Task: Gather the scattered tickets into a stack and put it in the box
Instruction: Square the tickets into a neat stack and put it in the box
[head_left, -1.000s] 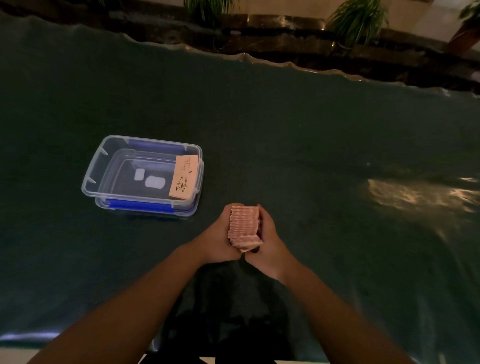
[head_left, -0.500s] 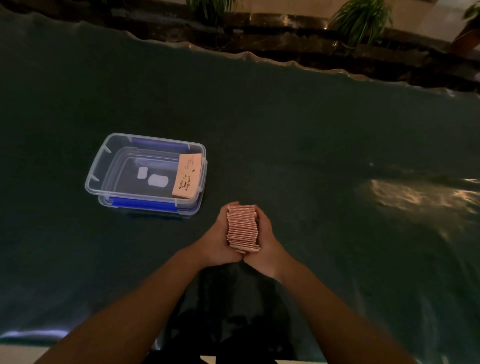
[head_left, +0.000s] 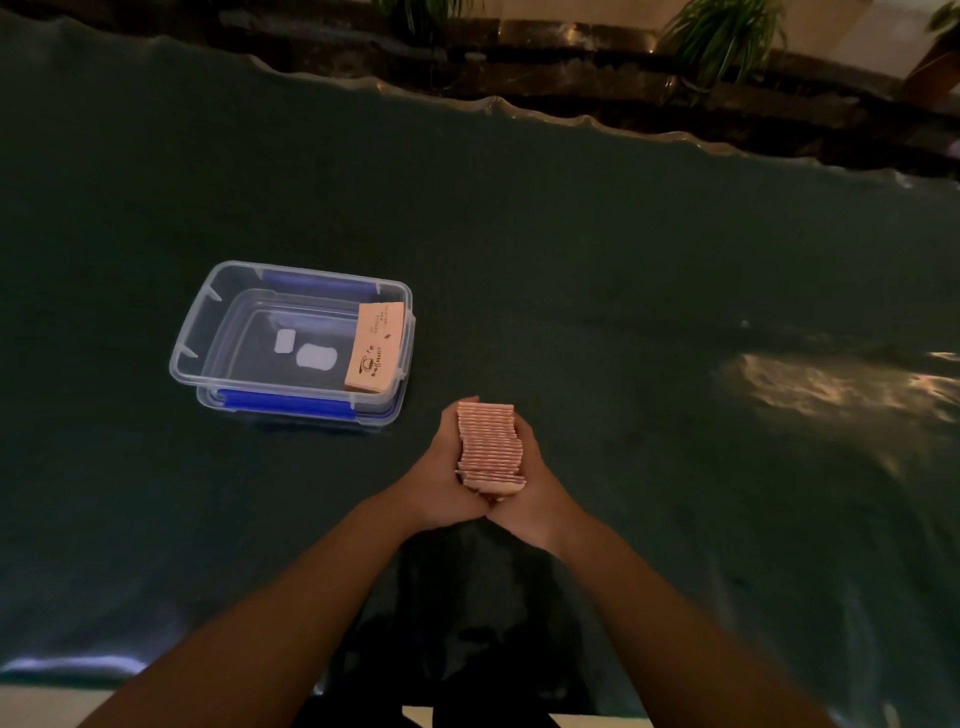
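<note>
A thick stack of pink tickets (head_left: 489, 448) stands on edge between my two palms, low in the middle of the view. My left hand (head_left: 440, 474) presses its left side and my right hand (head_left: 535, 486) its right side, wrists touching below it. The clear plastic box (head_left: 208, 306) with blue clips sits on the dark green table to the upper left of my hands, about a hand's width away. Inside it, a second stack of pink tickets (head_left: 375, 347) leans against the right wall.
The dark green table cover (head_left: 623, 270) has a wavy far edge, with a dark ledge and potted plants (head_left: 722, 36) beyond. A light glare (head_left: 831, 384) lies on the cover at the right. Two white labels (head_left: 306, 351) show through the box floor.
The stack between my palms has been squared up and lies straighter than before. My hands stay in almost the same spot beside the box.
</note>
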